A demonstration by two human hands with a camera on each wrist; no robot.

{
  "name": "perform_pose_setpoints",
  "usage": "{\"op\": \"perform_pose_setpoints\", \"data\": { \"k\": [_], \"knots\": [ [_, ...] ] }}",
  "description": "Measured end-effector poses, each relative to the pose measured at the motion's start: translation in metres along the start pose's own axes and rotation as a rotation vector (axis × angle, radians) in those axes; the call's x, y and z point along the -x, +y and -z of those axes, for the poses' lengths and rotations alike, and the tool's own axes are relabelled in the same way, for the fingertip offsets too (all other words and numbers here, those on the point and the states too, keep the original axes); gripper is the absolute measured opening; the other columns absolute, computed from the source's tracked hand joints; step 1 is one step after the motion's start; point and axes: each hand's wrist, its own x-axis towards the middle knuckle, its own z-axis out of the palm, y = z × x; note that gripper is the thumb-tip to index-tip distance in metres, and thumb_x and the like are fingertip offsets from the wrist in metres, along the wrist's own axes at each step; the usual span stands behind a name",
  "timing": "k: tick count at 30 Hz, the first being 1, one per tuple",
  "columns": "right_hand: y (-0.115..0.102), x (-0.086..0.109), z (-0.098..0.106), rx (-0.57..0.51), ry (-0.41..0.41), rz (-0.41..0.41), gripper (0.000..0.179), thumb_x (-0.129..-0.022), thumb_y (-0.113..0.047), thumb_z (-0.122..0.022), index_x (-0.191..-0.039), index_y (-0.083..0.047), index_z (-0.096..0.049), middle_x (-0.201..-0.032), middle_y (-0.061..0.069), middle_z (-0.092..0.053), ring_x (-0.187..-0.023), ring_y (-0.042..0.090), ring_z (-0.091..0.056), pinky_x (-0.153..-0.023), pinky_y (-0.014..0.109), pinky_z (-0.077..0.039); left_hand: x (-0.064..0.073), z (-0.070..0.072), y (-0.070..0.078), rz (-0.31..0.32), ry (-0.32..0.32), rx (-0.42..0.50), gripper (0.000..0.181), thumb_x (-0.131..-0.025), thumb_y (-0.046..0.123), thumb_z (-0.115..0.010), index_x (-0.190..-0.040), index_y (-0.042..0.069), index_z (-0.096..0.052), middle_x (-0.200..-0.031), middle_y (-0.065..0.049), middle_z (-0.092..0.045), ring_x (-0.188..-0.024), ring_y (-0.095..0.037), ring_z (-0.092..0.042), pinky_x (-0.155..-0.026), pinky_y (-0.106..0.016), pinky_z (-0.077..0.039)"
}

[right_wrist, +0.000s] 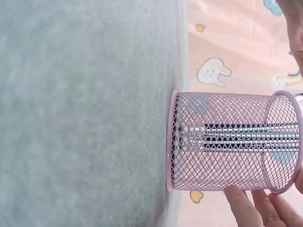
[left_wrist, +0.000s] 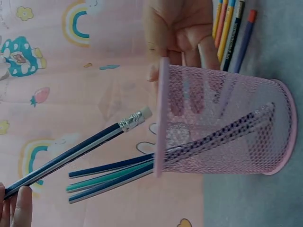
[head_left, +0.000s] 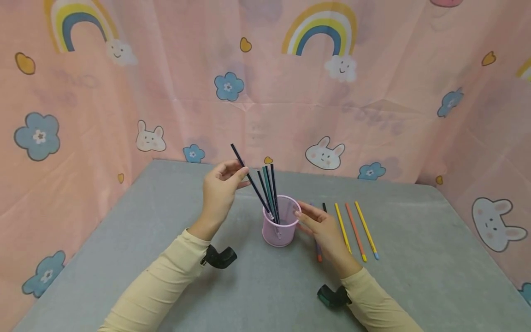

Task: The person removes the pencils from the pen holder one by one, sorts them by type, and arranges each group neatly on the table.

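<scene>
Between thumb and fingers, my left hand (head_left: 220, 193) pinches a dark striped pencil (left_wrist: 71, 158) near its upper part. It tilts, with the white eraser end down; in the left wrist view that end is just outside the mouth of a pink mesh pencil cup (head_left: 274, 237). Dark blue pencils and a teal pencil (left_wrist: 113, 177) lean inside the cup, eraser ends at the bottom. The cup stands upright on the table. My right hand (head_left: 325, 228) holds the cup from the right, thumb at the rim and fingers (right_wrist: 241, 208) against the mesh outside.
Several loose pencils lie right of the cup on the grey table (head_left: 415, 267): yellow pencils (head_left: 367, 228), an orange pencil (head_left: 356, 230), a black one and a purple one partly behind my right hand. A pink patterned cloth (head_left: 265, 124) hangs behind.
</scene>
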Motion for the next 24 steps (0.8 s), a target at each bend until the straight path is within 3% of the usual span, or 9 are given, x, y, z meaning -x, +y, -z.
{"op": "perform_pose_setpoints", "data": {
  "k": [4, 10, 17, 24],
  "knots": [
    [0.005, -0.004, 0.002, 0.017, 0.005, -0.003, 0.056, -0.081, -0.042, -0.069, -0.129, -0.018, -0.055, -0.132, 0.005, -0.055, -0.118, 0.019, -0.055, -0.087, 0.031, -0.052, -0.003, 0.006, 0.007, 0.036, -0.033, 0.041, 0.027, -0.083, 0.015, -0.069, -0.102, -0.004, -0.062, -0.095, -0.011, -0.064, -0.086, -0.017, -0.065, -0.071, -0.031, -0.058],
    [0.008, -0.006, 0.003, 0.005, -0.012, 0.004, 0.057, -0.078, -0.044, -0.07, -0.128, -0.02, -0.056, -0.131, 0.003, -0.056, -0.118, 0.017, -0.055, -0.088, 0.031, -0.052, -0.006, 0.017, 0.006, 0.175, -0.109, 0.012, 0.028, -0.083, 0.012, -0.069, -0.105, -0.005, -0.064, -0.094, -0.008, -0.063, -0.086, -0.015, -0.064, -0.074, -0.031, -0.057],
    [0.009, -0.006, 0.003, 0.014, -0.018, 0.034, 0.059, -0.079, -0.045, -0.069, -0.129, -0.018, -0.055, -0.132, 0.005, -0.055, -0.117, 0.018, -0.056, -0.087, 0.031, -0.052, -0.014, 0.022, -0.008, 0.241, -0.162, -0.119, 0.026, -0.083, 0.015, -0.069, -0.104, 0.0, -0.067, -0.099, -0.011, -0.064, -0.087, -0.016, -0.065, -0.074, -0.032, -0.057],
    [0.005, -0.002, 0.002, 0.002, -0.015, 0.028, 0.055, -0.083, -0.038, -0.067, -0.13, -0.014, -0.053, -0.132, 0.008, -0.054, -0.118, 0.02, -0.054, -0.089, 0.033, -0.051, -0.021, 0.021, -0.029, 0.371, -0.208, -0.18, 0.025, -0.083, 0.013, -0.069, -0.105, 0.001, -0.066, -0.104, -0.013, -0.064, -0.089, -0.019, -0.065, -0.073, -0.028, -0.057]
  ]
}}
